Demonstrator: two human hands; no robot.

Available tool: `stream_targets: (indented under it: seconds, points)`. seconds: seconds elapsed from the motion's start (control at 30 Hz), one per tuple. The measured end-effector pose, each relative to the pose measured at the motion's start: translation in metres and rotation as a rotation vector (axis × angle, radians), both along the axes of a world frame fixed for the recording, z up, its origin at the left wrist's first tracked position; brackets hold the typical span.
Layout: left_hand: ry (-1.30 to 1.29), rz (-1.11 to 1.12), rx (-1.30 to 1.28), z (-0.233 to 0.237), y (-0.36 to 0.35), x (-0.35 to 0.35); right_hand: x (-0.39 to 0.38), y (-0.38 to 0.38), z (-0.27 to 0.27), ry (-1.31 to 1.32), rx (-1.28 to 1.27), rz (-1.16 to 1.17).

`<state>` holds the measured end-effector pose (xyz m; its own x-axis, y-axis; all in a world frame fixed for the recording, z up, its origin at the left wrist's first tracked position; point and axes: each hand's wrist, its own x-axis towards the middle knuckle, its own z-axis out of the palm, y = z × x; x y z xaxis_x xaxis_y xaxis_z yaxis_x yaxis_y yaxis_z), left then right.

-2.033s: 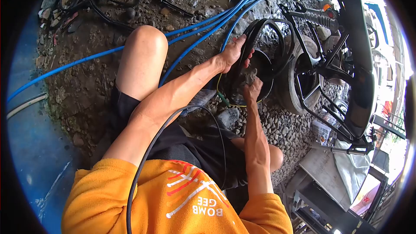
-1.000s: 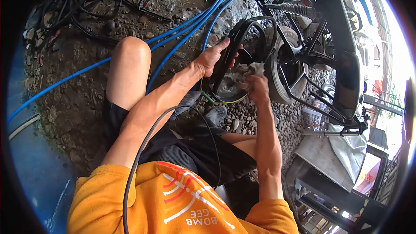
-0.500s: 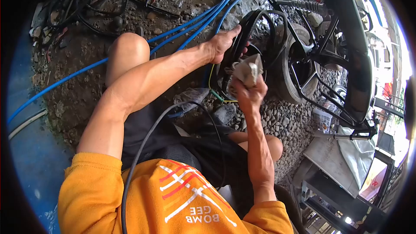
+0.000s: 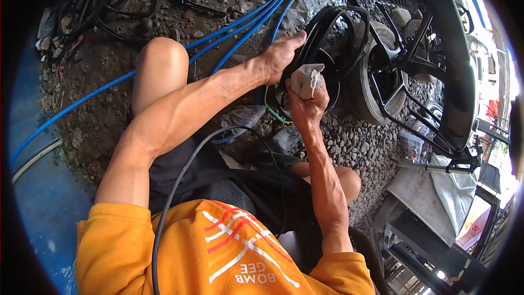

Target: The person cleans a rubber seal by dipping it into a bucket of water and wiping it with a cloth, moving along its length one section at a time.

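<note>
A black wheel rim (image 4: 315, 31) stands upright in front of me. My left hand (image 4: 281, 59) is closed around the rim's near edge, thumb on the outer side and fingers hidden behind. Bunched in my right hand (image 4: 310, 105) is a greyish-white rag (image 4: 305, 81), held close against the lower part of the rim. The rag and hand cover part of the wheel's hub area. Below them, a thin green and yellow cord (image 4: 277, 114) lies on the ground next to a clear plastic bag (image 4: 242, 117).
Behind the rim a tyred wheel (image 4: 376, 95) sits on gravel (image 4: 355, 150), beside a black motorcycle frame (image 4: 445, 60). Blue hoses (image 4: 240, 33) cross the dirt. A black cable (image 4: 191, 158) loops over my lap. Tangled black cables (image 4: 117, 5) lie far left; a white basket (image 4: 416, 142) stands right.
My right hand has shifted slightly up and left with the rag, which now shows a different fold. My left hand keeps its hold on the rim.
</note>
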<state>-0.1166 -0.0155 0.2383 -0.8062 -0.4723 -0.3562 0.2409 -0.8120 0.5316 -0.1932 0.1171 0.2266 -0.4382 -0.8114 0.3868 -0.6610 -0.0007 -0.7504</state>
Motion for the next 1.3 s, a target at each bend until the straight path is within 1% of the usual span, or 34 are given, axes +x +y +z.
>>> stream_targets:
  seconds: [0.07,0.1,0.2,0.23,0.33,0.37,0.47,0.57,0.63,0.67,0.7,0.73,0.8,0.9,1.0,1.03,1.07,1.13,1.17,1.2,1.27,1.3]
  points:
    - [0.034,-0.072,0.117,-0.023,0.005,0.006,0.000,0.002,0.000,0.006,-0.014,0.004]
    - [0.056,-0.029,0.078,-0.029,0.012,0.011,-0.001,0.000,-0.001,0.009,-0.033,0.005]
    - [-0.066,0.093,-0.104,-0.026,0.030,0.028,-0.005,0.001,-0.001,-0.016,-0.053,-0.004]
    - [-0.071,0.111,-0.069,-0.023,0.032,0.031,-0.005,0.001,-0.001,-0.031,-0.054,-0.009]
    - [-0.134,-0.040,-0.399,-0.029,0.027,0.040,-0.004,0.005,-0.001,-0.088,-0.022,-0.020]
    - [-0.140,0.074,-0.381,-0.030,0.031,0.036,-0.004,0.006,0.000,-0.066,-0.033,-0.002]
    - [-0.191,0.157,-0.626,-0.032,0.032,0.036,-0.001,0.005,0.003,-0.026,-0.064,0.035]
    - [-0.284,0.102,-0.797,-0.022,0.027,0.043,0.004,0.005,0.003,-0.017,-0.094,0.046]
    - [-0.404,0.049,-0.989,-0.013,0.026,0.046,0.004,0.004,0.003,-0.009,-0.121,0.060]
    - [-0.465,0.022,-1.083,-0.009,0.025,0.048,0.003,0.005,0.002,-0.041,-0.096,0.050]
    - [-0.447,-0.122,-1.029,0.004,0.021,0.052,0.003,0.007,0.003,-0.073,-0.070,0.041]
    - [-0.410,-0.108,-1.016,0.003,0.022,0.052,0.003,0.010,0.003,-0.105,-0.043,0.030]
    - [-0.334,-0.080,-0.992,0.000,0.024,0.051,0.001,0.010,0.005,-0.065,-0.051,0.034]
    - [-0.312,0.012,-1.060,-0.011,0.025,0.047,-0.003,0.011,0.004,-0.038,-0.073,0.036]
    - [-0.311,0.047,-0.875,-0.017,0.025,0.044,-0.005,0.007,0.007,-0.089,-0.037,0.031]
    - [-0.289,-0.034,-0.822,-0.017,0.021,0.045,-0.005,0.006,0.013,-0.110,-0.016,0.030]
    - [-0.241,-0.023,-0.723,-0.018,0.020,0.044,-0.005,0.005,0.017,-0.133,0.004,0.028]
    - [-0.149,-0.009,-0.522,-0.025,0.022,0.042,-0.006,0.009,0.015,-0.308,0.049,-0.022]
    - [-0.110,-0.044,-0.450,-0.029,0.020,0.042,-0.008,0.010,0.015,-0.400,0.055,-0.045]
    - [-0.095,-0.037,-0.386,-0.023,0.019,0.041,-0.010,0.011,0.016,-0.493,0.063,-0.067]
    - [-0.065,-0.022,-0.248,-0.014,0.018,0.041,-0.015,0.012,0.021,-0.564,-0.002,-0.125]
    - [-0.063,-0.023,-0.196,-0.016,0.016,0.040,-0.018,0.012,0.027,-0.551,-0.079,-0.150]
